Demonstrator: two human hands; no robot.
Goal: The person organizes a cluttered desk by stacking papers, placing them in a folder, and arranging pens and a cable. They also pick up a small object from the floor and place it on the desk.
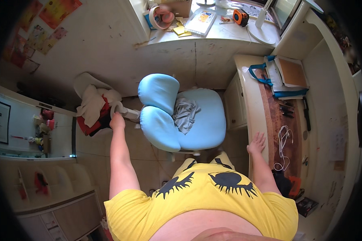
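Note:
My left hand [117, 121] reaches out to the right edge of a heap of clothes, its fingers closed. They meet a pale part there; whether this is white cloth or the chair's white frame [128, 113] I cannot tell. In the heap lie a white garment [91, 105] and a red and black one [93, 127]. My right hand [257, 143] rests on the front edge of the desk [255, 104], fingers spread, holding nothing. Between my arms stands a light blue swivel chair [207, 120], its split backrest to the left. A crumpled grey cloth [186, 114] lies on its seat.
On the desk are a tote bag [275, 78] with folders, a coiled white cable [283, 146] and small dark items. The windowsill ahead holds pink headphones [163, 17], an orange tape measure [240, 17] and a white lamp base [261, 33]. Shelves [52, 180] stand at left.

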